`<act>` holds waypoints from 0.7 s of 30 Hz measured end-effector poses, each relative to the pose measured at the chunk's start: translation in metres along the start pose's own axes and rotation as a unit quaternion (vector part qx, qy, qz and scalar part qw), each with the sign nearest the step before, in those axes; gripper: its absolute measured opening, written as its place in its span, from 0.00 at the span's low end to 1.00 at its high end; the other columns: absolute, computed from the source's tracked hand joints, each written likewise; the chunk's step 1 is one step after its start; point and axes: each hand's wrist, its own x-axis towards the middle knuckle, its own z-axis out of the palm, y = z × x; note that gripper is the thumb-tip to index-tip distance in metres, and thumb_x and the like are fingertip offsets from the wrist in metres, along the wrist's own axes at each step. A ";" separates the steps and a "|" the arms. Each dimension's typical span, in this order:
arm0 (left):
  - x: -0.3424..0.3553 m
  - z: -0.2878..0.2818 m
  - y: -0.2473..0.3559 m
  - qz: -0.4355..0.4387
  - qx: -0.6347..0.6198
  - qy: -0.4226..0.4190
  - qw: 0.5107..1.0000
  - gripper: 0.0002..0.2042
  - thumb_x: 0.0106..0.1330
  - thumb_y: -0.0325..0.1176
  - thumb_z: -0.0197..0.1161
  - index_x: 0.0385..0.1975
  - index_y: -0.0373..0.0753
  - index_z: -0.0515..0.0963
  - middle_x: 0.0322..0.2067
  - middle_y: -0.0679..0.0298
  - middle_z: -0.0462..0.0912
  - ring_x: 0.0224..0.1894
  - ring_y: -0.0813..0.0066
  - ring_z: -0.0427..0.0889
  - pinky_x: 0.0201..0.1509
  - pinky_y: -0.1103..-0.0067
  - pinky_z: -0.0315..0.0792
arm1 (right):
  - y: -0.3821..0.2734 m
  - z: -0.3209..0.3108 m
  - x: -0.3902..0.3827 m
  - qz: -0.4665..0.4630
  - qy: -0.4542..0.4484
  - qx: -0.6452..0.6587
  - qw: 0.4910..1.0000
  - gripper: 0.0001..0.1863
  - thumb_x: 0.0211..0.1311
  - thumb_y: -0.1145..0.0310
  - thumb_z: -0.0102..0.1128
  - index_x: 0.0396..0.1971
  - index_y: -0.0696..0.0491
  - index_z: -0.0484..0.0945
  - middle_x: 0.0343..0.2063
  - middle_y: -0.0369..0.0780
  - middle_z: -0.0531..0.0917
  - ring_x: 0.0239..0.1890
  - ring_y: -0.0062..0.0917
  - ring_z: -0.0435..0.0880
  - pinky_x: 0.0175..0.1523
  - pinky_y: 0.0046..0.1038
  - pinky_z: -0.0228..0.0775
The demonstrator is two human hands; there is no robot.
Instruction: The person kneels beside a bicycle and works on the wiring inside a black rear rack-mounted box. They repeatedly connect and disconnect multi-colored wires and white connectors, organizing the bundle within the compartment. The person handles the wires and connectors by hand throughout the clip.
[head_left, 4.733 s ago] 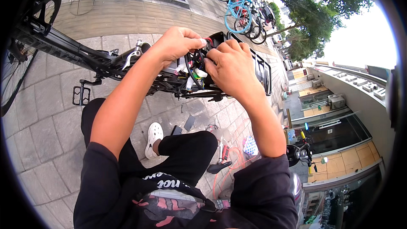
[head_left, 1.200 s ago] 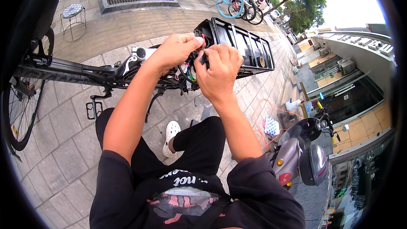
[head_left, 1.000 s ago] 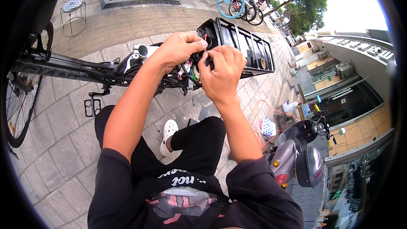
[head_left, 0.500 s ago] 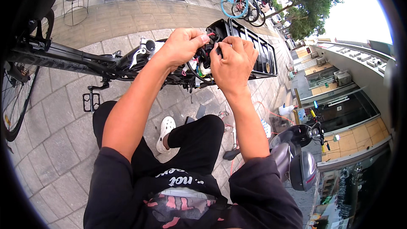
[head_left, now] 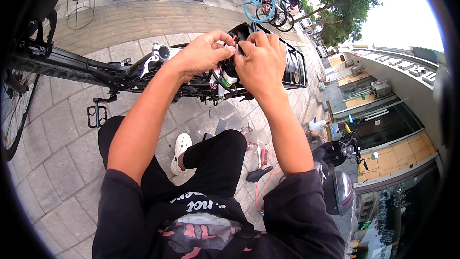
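meeting beside black casing [head_left: 241,29] and red wire [head_left: 235,39]: left hand [head_left: 203,56], right hand [head_left: 261,61], fingers [head_left: 225,52] curled, gap and hold unclear

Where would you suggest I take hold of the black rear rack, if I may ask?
Probably by the tubular rail at its right end, coming from the right: the slim bar looks exposed there, while the left hand and right hand crowd the opposite end.
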 end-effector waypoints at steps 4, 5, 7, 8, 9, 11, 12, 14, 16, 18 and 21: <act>-0.001 0.000 -0.004 -0.001 -0.030 0.021 0.999 0.16 0.80 0.28 0.71 0.65 0.41 0.83 0.42 0.69 0.92 0.38 0.85 0.82 0.41 0.81 0.75 | 0.001 0.003 0.003 0.047 -0.033 0.036 0.998 0.09 0.62 0.61 0.81 0.39 0.47 0.99 0.41 0.36 0.87 0.49 0.39 0.82 0.57 0.44 0.72; -0.003 0.000 -0.003 -0.006 -0.027 0.033 0.999 0.17 0.80 0.28 0.71 0.66 0.41 0.83 0.42 0.69 0.93 0.39 0.85 0.83 0.41 0.81 0.75 | 0.002 0.005 0.007 0.065 -0.046 0.043 0.996 0.09 0.64 0.60 0.80 0.39 0.46 1.00 0.41 0.37 0.87 0.49 0.39 0.82 0.57 0.44 0.73; -0.010 0.004 0.002 -0.019 -0.023 0.054 0.998 0.19 0.79 0.27 0.71 0.67 0.41 0.84 0.42 0.68 0.93 0.41 0.85 0.85 0.42 0.82 0.75 | 0.003 0.008 0.012 0.104 -0.074 0.054 0.990 0.10 0.67 0.58 0.79 0.41 0.44 1.01 0.42 0.38 0.87 0.50 0.39 0.82 0.58 0.43 0.73; -0.014 0.010 0.005 -0.012 -0.034 0.069 0.997 0.20 0.78 0.26 0.71 0.68 0.41 0.84 0.43 0.66 0.94 0.41 0.84 0.86 0.43 0.81 0.75 | 0.002 0.005 0.014 0.115 -0.096 0.042 0.988 0.11 0.70 0.55 0.78 0.43 0.42 1.01 0.43 0.39 0.87 0.51 0.40 0.82 0.60 0.42 0.73; -0.014 0.011 0.002 -0.005 -0.047 0.080 0.996 0.20 0.77 0.25 0.71 0.68 0.39 0.84 0.43 0.65 0.94 0.41 0.84 0.87 0.43 0.81 0.76 | 0.000 0.003 0.016 0.119 -0.100 0.044 0.987 0.11 0.71 0.55 0.78 0.43 0.41 1.01 0.43 0.38 0.87 0.51 0.40 0.82 0.60 0.42 0.73; -0.011 0.012 -0.008 0.010 -0.072 0.102 0.992 0.21 0.76 0.24 0.72 0.67 0.37 0.83 0.43 0.63 0.95 0.41 0.83 0.88 0.43 0.80 0.78 | -0.003 0.001 0.018 0.124 -0.109 0.048 0.985 0.11 0.71 0.55 0.78 0.44 0.41 1.01 0.44 0.38 0.87 0.52 0.41 0.81 0.61 0.42 0.73; -0.011 0.013 -0.008 0.009 -0.079 0.111 0.991 0.21 0.76 0.23 0.72 0.67 0.35 0.83 0.44 0.62 0.95 0.43 0.82 0.89 0.44 0.80 0.79 | -0.003 0.002 0.018 0.115 -0.102 0.056 0.986 0.10 0.71 0.55 0.77 0.43 0.41 1.01 0.44 0.38 0.87 0.53 0.40 0.81 0.62 0.42 0.73; -0.012 0.016 -0.008 0.008 -0.091 0.130 0.987 0.22 0.75 0.22 0.73 0.67 0.31 0.82 0.46 0.59 0.95 0.45 0.79 0.90 0.47 0.80 0.82 | -0.001 0.005 0.017 0.096 -0.088 0.070 0.989 0.10 0.71 0.55 0.77 0.41 0.42 1.01 0.45 0.38 0.87 0.53 0.40 0.81 0.63 0.42 0.74; -0.012 0.020 -0.008 -0.001 -0.090 0.149 0.985 0.23 0.74 0.21 0.74 0.67 0.29 0.81 0.48 0.57 0.95 0.47 0.76 0.92 0.49 0.79 0.83 | 0.006 0.009 0.018 0.016 -0.072 0.080 0.994 0.11 0.71 0.56 0.77 0.39 0.45 1.00 0.46 0.37 0.88 0.54 0.40 0.81 0.63 0.41 0.74; -0.015 0.025 -0.007 -0.004 -0.083 0.176 0.981 0.22 0.74 0.22 0.76 0.65 0.27 0.81 0.50 0.55 0.95 0.48 0.73 0.93 0.51 0.77 0.86 | 0.015 0.011 0.022 -0.047 -0.069 0.072 0.994 0.14 0.69 0.54 0.77 0.35 0.49 0.99 0.48 0.36 0.89 0.55 0.39 0.82 0.64 0.42 0.73; -0.014 0.027 -0.010 0.014 -0.039 0.207 0.977 0.21 0.73 0.25 0.79 0.63 0.27 0.83 0.50 0.55 0.95 0.48 0.73 0.93 0.51 0.76 0.86 | 0.020 0.000 0.029 -0.076 -0.133 -0.025 0.988 0.16 0.66 0.52 0.77 0.35 0.51 0.99 0.47 0.37 0.90 0.56 0.39 0.82 0.64 0.43 0.72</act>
